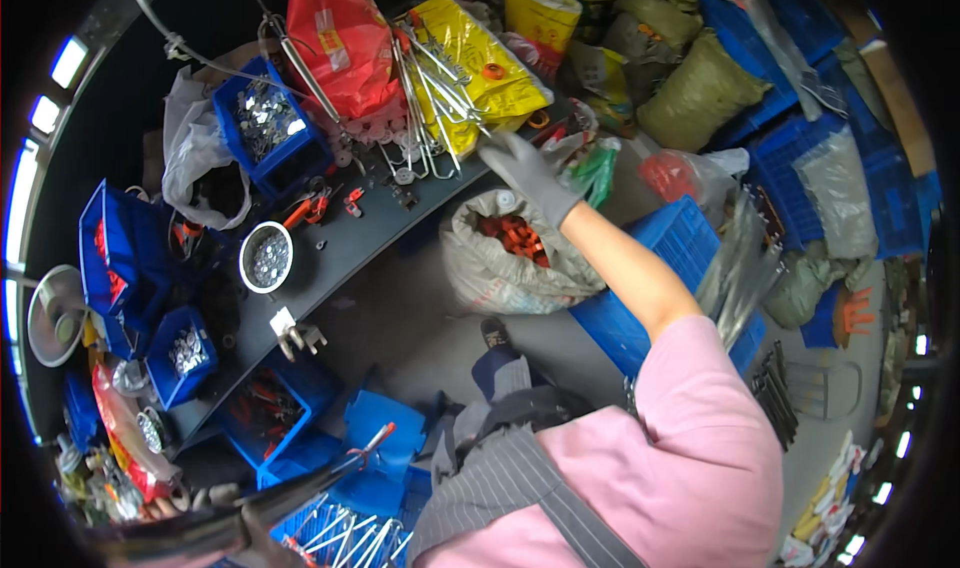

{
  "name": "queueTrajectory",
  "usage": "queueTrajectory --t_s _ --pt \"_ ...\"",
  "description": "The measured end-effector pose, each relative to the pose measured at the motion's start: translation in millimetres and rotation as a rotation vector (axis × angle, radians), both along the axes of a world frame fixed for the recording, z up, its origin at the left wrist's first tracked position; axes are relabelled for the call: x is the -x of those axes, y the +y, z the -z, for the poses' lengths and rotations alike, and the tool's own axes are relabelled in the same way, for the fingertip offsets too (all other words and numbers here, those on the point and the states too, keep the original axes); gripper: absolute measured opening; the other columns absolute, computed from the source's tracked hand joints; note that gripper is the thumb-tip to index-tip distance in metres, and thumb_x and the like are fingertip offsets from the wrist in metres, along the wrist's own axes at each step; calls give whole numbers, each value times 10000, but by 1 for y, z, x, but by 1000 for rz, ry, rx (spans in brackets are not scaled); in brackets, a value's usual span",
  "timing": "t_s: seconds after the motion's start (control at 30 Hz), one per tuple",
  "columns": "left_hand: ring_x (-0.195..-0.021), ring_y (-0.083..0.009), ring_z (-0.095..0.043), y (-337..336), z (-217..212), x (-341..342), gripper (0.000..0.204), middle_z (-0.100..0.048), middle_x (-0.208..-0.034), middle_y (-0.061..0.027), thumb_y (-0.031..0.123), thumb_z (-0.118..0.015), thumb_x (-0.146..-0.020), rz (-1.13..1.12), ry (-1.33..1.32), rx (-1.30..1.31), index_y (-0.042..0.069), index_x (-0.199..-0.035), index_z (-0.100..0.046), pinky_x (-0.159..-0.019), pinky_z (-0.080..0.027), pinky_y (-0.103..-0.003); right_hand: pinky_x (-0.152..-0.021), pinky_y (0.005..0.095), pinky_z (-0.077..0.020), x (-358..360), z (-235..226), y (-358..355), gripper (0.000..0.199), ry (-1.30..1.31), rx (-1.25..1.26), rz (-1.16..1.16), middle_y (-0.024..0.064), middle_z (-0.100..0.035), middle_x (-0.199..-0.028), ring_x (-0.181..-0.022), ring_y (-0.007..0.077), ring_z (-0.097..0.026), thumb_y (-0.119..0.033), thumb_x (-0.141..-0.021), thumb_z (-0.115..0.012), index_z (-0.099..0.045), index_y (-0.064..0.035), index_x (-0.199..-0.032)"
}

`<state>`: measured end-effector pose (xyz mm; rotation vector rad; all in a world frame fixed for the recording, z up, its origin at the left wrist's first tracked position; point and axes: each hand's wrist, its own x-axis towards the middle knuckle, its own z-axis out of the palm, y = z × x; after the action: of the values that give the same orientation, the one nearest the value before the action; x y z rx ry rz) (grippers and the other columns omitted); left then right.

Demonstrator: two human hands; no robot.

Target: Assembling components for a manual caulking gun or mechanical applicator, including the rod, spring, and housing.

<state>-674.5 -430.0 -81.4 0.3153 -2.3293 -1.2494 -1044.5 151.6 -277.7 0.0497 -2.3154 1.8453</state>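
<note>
My right hand (527, 176), in a grey glove, reaches over the far end of the dark bench (345, 243). Its fingers are stretched out and a little apart, at the ends of a pile of thin bent metal rods (437, 93). The rods lie partly on a yellow plastic bag (480, 58). Below this arm an open woven sack (480, 273) holds orange-red parts (515, 240). At the lower left, a blurred grey-brown shape may be my left hand; its fingers cannot be made out. Near it a rod with a red tip (382, 435) sticks out.
A blue bin (270, 133) of shiny metal pieces and a white bowl (267, 258) of small parts stand on the bench, with orange-handled pliers (308, 208) between them. A red bag (340, 43) stands behind. Blue crates (625, 333) and full sacks (700, 93) are at the right.
</note>
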Motion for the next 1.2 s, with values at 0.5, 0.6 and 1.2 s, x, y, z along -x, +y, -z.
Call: queueTrajectory --t_s 0.5,0.6,1.2 --pt "-1164 -248 -641 69 79 63 576 -661 -1249 -155 76 -783 -938 -195 -298 105 -56 -1446 -545 -1054 -529 -413 -947 515 -604 146 461 104 467 -90 -1050 -204 234 -689 -1295 -1198 436 -690 -232 -962 -719 -651 -92 -1402" --pt "-1150 -247 -647 57 86 57 566 -667 -1241 -157 84 -794 -936 -154 -460 -55 -55 -1430 -554 -1045 -535 -410 -1007 512 -582 203 404 52 643 -226 -126 -180 252 -758 -1257 -1160 469 -722 -402 -923 -847 -637 -22 -1398" --pt "-1064 -247 -684 -52 152 110 515 -702 -1192 -170 127 -862 -919 -108 -810 -592 -50 -1334 -613 -990 -569 -396 -1069 591 -541 45 601 176 532 -745 -769 36 299 -746 -1144 -1191 522 -698 -527 -1060 -602 -740 -49 -1248"
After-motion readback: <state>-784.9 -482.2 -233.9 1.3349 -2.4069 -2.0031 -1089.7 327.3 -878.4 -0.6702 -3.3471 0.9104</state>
